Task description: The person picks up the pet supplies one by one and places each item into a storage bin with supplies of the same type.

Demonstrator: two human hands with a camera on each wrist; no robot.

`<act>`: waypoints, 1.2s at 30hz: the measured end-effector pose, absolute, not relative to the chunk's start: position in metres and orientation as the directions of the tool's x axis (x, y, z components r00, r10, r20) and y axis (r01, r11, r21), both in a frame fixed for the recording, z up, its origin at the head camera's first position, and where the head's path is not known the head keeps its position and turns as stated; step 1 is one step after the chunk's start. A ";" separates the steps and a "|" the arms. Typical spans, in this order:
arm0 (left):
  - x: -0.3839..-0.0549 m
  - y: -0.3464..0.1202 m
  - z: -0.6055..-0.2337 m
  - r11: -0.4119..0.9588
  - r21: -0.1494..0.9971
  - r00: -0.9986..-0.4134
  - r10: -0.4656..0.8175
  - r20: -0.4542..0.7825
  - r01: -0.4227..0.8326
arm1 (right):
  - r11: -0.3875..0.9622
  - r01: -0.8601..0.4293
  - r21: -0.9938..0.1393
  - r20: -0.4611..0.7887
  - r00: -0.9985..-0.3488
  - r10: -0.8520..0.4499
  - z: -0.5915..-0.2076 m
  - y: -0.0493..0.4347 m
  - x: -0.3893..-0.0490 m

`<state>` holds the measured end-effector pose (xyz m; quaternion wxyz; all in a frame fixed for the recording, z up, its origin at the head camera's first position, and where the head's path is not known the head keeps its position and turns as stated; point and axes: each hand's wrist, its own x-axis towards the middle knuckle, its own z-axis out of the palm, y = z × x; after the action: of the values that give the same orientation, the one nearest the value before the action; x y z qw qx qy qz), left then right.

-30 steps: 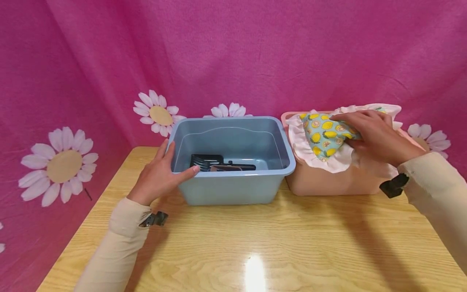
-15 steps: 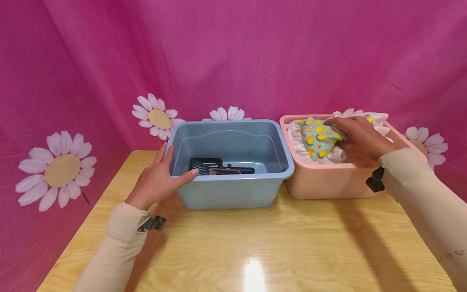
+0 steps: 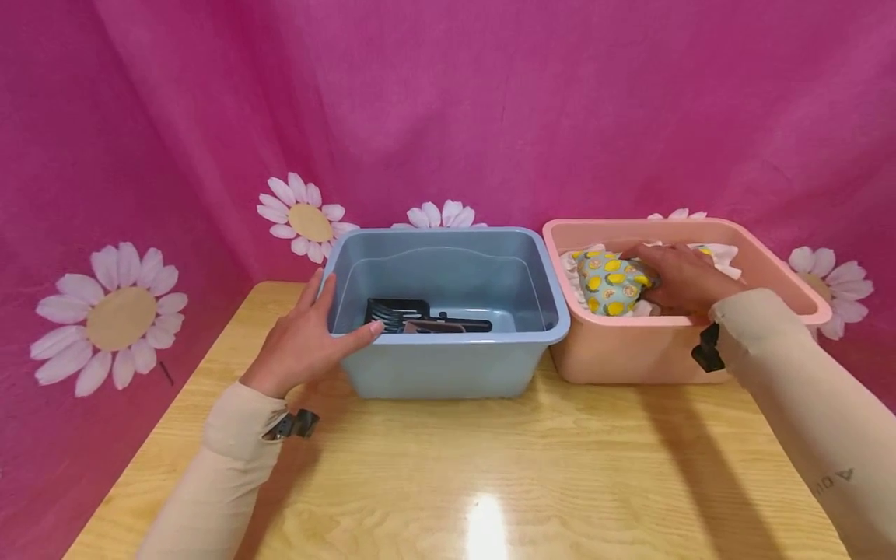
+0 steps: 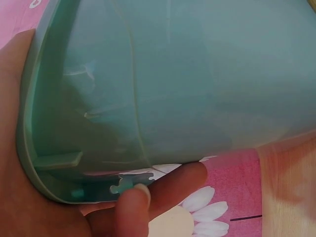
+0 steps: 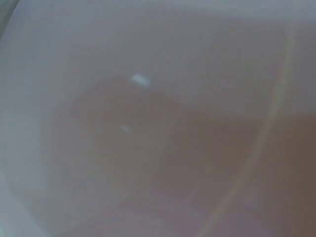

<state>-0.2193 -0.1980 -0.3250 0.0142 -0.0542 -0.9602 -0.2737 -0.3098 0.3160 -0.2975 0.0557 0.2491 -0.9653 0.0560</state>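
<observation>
In the head view my left hand (image 3: 301, 342) holds the left front corner of a blue-grey plastic bin (image 3: 448, 365), its thumb over the front rim. The left wrist view shows fingertips (image 4: 136, 197) curled below the bin's rim. Inside this bin lie a black slotted turner (image 3: 399, 309) and other dark utensils. My right hand (image 3: 682, 272) reaches into a pink plastic bin (image 3: 630, 350) and grips a bunched lemon-print cloth (image 3: 609, 280) with a white ruffled edge. Part of the cloth is hidden beneath the hand. The right wrist view is blurred by the pink bin's wall (image 5: 148, 148).
Both bins stand side by side on a wooden table (image 3: 420, 482), their rims close together. Behind them hangs a magenta curtain (image 3: 448, 109) printed with white daisies. The table's left edge runs along the curtain.
My right hand has moved down and slightly left, lowering the lemon-print cloth from over the pink bin's front rim to inside it. The left hand stays at the blue-grey bin's corner.
</observation>
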 end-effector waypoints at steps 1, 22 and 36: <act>-0.220 -0.198 -0.324 0.846 0.521 -0.994 0.096 0.060 0.113 | 0.864 -0.497 -0.079 0.139 -0.864 -0.484 -0.297 0.317 -0.310; -0.219 -0.202 -0.325 0.845 0.518 -0.992 0.102 0.080 0.129 | 0.872 -0.471 -0.130 -0.009 -0.879 -0.476 -0.302 0.316 -0.315; -0.222 -0.200 -0.326 0.841 0.527 -0.993 0.103 0.062 0.120 | 0.909 -0.392 -0.144 -0.048 -0.914 -0.402 -0.311 0.319 -0.314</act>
<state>-0.2218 -0.1999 -0.3262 0.0159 -0.0581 -0.9593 -0.2758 -0.3140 0.3194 -0.3108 -0.0383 0.2033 -0.9762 0.0657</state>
